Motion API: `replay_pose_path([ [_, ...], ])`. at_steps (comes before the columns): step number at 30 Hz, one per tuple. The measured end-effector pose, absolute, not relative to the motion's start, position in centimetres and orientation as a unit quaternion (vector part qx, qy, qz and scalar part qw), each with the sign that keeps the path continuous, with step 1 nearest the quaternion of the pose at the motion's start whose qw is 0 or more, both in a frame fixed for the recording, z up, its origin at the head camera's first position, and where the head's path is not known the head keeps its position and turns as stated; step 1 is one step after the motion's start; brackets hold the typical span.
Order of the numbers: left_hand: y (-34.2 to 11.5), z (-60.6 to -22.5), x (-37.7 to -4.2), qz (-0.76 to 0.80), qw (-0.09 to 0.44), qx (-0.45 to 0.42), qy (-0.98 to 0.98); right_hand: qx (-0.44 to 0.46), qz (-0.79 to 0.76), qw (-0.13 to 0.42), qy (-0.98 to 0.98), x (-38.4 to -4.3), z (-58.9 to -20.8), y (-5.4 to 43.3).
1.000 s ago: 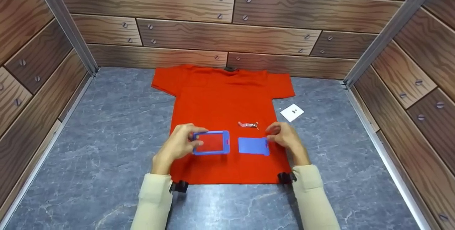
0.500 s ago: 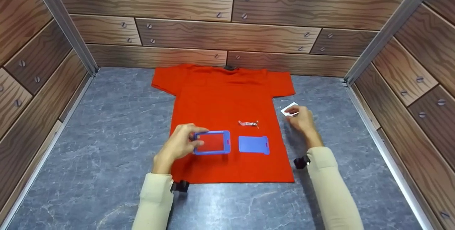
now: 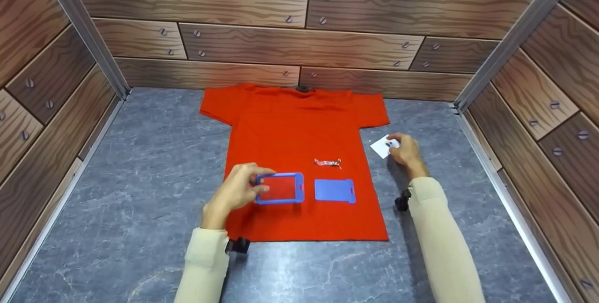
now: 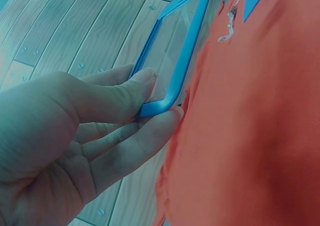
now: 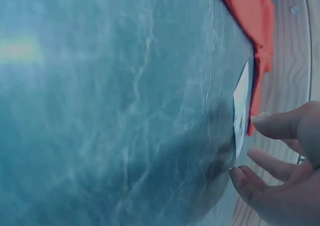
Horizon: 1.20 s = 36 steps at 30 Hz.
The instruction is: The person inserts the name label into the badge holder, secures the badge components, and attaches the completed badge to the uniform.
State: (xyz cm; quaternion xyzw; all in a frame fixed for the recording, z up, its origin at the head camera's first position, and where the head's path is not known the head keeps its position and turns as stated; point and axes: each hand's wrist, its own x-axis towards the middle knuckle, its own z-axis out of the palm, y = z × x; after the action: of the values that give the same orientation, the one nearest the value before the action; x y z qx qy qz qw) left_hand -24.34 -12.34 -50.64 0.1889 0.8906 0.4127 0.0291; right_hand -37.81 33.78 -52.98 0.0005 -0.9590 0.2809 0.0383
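Observation:
My left hand pinches the left end of a blue badge-holder frame over the red shirt; the left wrist view shows thumb and fingers on the frame's corner. A flat blue panel with a notched right end lies on the shirt to its right. Above the panel is a small clear strap clip with metal parts. My right hand is at the right side of a white card with a small dark mark. In the right wrist view its thumb and fingers are spread apart near the card.
The red T-shirt is spread flat on a grey marbled tabletop. Wood-patterned walls stand behind and at both sides, with metal posts in the corners.
My right hand has moved from the blue panel up and right to the white card, then slid to the card's right side. The left hand keeps holding the frame in place.

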Motion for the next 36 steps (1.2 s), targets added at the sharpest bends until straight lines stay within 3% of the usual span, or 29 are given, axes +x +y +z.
replay_pose_path([
  [5,-12.4,-50.6,-24.3,0.411,0.028,0.191,0.891,-0.012,0.274,0.007,-0.962,-38.2,-52.7,33.8],
  [15,-12.3,-50.5,-24.5,0.42,0.03,0.19,0.887,-0.004,0.267,0.003,-0.964,-37.8,-51.7,34.2],
  [25,-12.2,-50.5,-24.4,0.413,0.027,0.193,0.889,0.111,0.237,-0.042,-0.964,-37.4,-52.8,34.9],
  [36,-12.3,-50.5,-24.4,0.413,0.021,0.197,0.889,0.146,0.215,-0.005,-0.966,-37.5,-52.9,35.0],
])
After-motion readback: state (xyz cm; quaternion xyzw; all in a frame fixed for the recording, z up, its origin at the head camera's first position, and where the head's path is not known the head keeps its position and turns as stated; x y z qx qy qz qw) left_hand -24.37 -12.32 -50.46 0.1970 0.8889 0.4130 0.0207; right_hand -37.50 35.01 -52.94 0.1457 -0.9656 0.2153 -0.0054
